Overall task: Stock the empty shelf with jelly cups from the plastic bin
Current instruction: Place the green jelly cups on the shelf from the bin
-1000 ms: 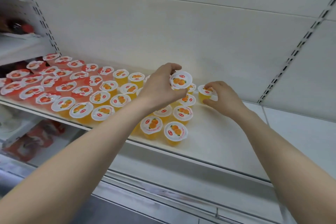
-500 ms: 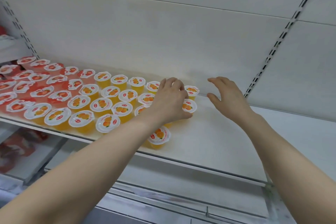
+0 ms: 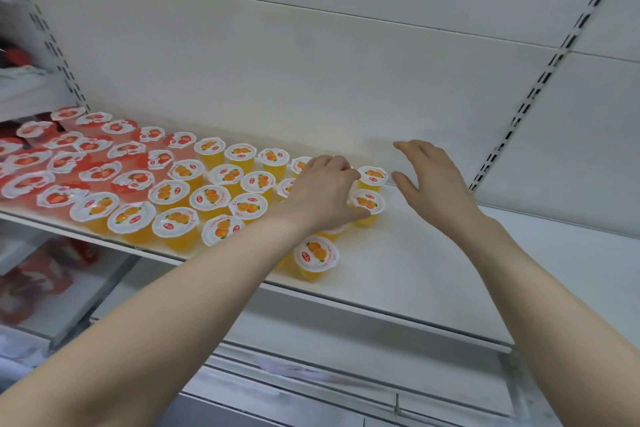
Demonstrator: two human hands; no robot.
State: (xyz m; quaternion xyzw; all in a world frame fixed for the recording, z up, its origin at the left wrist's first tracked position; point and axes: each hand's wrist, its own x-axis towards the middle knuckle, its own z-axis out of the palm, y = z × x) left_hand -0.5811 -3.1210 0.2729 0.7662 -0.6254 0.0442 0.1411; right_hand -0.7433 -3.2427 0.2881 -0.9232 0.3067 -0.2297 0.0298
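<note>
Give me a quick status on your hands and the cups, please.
Left hand palm-down over orange cups, grip hidden. Right hand open, holding nothing, above the shelf. Orange rows beside red cups; white shelf showing to their right.

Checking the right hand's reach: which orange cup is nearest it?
The cup at the back row's right end, just left of the thumb of the right hand. The next cup, in front of it, sits farther, beside the left hand.

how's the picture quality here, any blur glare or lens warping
Head view: light is soft and even, with no glare on the orange jelly cups; head view: the wide lens slightly bows the slotted upright; head view: the red packages at lower left are blurred.
</note>
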